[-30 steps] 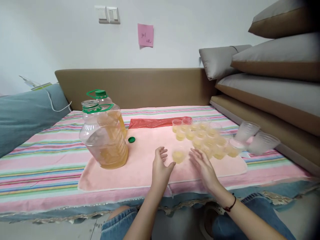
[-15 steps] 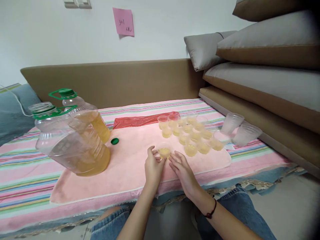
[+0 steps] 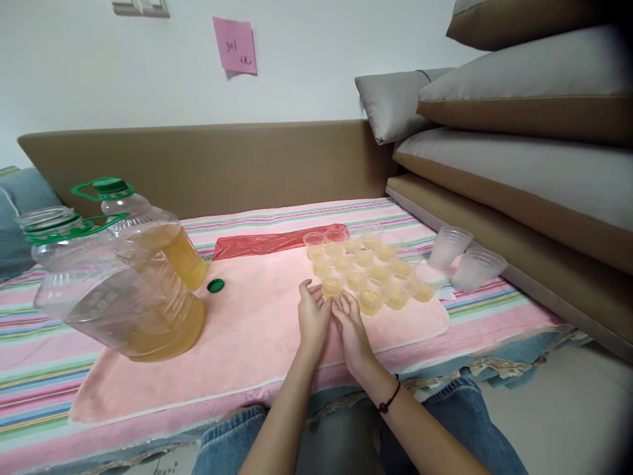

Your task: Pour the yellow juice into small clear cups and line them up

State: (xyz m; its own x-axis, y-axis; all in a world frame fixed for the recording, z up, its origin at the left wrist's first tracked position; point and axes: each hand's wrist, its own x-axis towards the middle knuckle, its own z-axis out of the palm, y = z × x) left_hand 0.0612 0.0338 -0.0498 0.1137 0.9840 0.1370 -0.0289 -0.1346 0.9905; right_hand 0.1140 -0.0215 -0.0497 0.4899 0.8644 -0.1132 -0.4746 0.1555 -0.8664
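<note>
A small clear plastic cup [image 3: 331,287] with pale yellow liquid sits upright between my hands, at the front left edge of a cluster of similar filled cups [image 3: 378,274]. My left hand [image 3: 314,315] curves around its left side, thumb toward the front. From the right, my right hand [image 3: 351,326] has its fingers against the cup's near right side. Both hands hold it low, close to the pink mat [image 3: 257,316]. Part of the cup's base is hidden by my fingers.
Two large bottles of yellow liquid stand at left, an uncapped one [image 3: 148,316] in front of a capped one [image 3: 182,254]. A green cap [image 3: 215,285] lies beside them. Behind is a red plastic bag [image 3: 257,244]. Stacked plastic cups [image 3: 477,269] lie at right near piled cushions [image 3: 494,158].
My hands have moved the cup right and slightly away from me, up to the cluster. My right hand has drawn closer to my left. The view has shifted a little.
</note>
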